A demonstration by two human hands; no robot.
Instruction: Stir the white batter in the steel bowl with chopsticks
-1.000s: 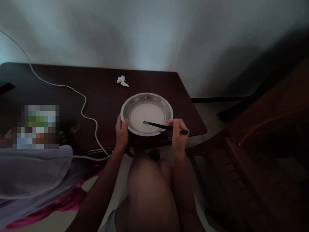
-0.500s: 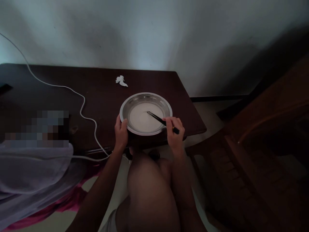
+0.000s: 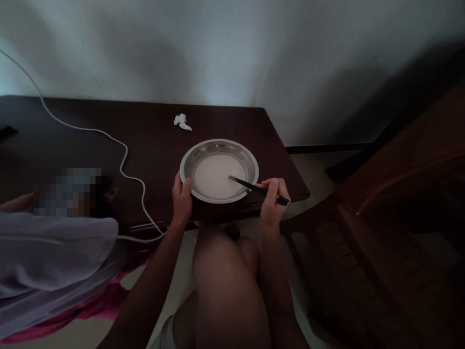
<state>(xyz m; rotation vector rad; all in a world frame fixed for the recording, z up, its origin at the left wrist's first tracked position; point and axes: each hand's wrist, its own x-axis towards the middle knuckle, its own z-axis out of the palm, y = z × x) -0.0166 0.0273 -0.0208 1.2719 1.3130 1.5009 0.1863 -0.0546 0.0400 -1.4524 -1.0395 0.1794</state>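
Note:
A round metal basin (image 3: pixel 218 199) stands near the front edge of the dark table, with a whitish liquid (image 3: pixel 214 175) in its bottom. My left hand (image 3: pixel 182 196) grips the basin's near left rim, thumb on top and fingers against the outer side. In my right hand (image 3: pixel 274 201), beyond the right rim, is a pair of black chopsticks (image 3: pixel 250 186), held closed together. Their tips slant over the rim to the surface of the liquid, right of its middle. Whether the tips dip in is hard to tell.
Behind the basin lies a crumpled white tissue (image 3: pixel 182 122) on the table (image 3: pixel 152 140). A white cable (image 3: pixel 125 155) winds across the tabletop and hangs over its front edge. At left sits another person (image 3: pixel 61 261) in a light top. A wooden chair (image 3: pixel 348 242) stands at right.
My right hand has moved right, away from the rim, and the chopstick tips have shifted right and nearer to me in the basin. My left hand stays on the rim.

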